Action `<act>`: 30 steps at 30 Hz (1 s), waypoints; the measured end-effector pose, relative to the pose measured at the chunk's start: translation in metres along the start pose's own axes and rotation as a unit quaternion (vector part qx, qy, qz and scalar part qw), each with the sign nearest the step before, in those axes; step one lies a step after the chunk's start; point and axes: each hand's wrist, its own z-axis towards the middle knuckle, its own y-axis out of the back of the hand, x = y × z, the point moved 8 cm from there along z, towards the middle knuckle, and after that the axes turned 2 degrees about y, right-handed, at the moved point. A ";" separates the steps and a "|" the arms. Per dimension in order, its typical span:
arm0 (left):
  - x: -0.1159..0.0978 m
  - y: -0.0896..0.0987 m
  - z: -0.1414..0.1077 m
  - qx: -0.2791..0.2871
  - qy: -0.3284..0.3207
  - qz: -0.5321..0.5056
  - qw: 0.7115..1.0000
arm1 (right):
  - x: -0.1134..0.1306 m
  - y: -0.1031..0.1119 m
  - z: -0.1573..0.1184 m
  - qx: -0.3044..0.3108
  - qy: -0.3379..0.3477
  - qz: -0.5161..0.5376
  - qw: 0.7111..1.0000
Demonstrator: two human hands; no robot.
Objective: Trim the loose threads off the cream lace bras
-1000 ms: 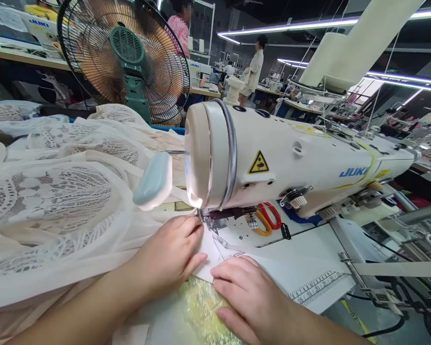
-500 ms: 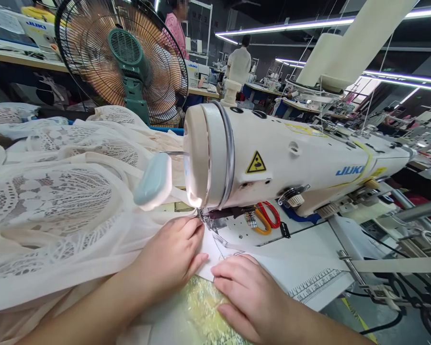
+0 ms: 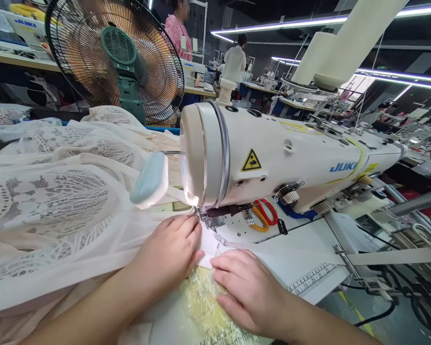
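A cream JUKI sewing machine [image 3: 280, 153] stands before me, its presser foot [image 3: 203, 214] low over white fabric. My left hand [image 3: 172, 247] is just in front of the foot, fingers together and pressed down on a white lace garment [image 3: 53, 206], which spreads over the left of the table. Close to its right, my right hand [image 3: 247, 290] has bent fingers on the edge of a small white fabric piece [image 3: 210, 256]; its fingertips are partly hidden. Below the hands lies a yellowish patch under clear plastic [image 3: 204, 306].
Orange-and-red-handled scissors [image 3: 264, 215] and a black blade [image 3: 282, 226] lie behind the foot. A pale strip [image 3: 391, 258] runs through a metal guide at right. A pale blue pad [image 3: 150, 181] juts out left of the machine head. Beyond are a large fan [image 3: 120, 52] and two people.
The whole view has shifted slightly to the left. Both hands keep nearly the same place by the presser foot, and the small white fabric piece between them has shifted a little.
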 end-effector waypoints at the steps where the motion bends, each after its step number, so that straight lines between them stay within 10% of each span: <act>1: -0.001 0.001 0.000 -0.004 -0.007 0.008 1.000 | 0.000 -0.001 0.000 0.003 -0.001 0.001 1.000; 6: -0.015 0.002 -0.004 -0.022 -0.045 0.013 0.999 | -0.002 -0.003 0.000 0.012 -0.005 0.006 1.000; 17: -0.026 -0.005 -0.019 0.123 -0.051 0.058 0.989 | -0.002 -0.004 0.000 0.014 0.005 0.017 1.000; 30: -0.014 0.000 -0.023 0.097 -0.061 0.041 0.993 | -0.005 -0.003 0.001 0.036 -0.001 0.039 0.999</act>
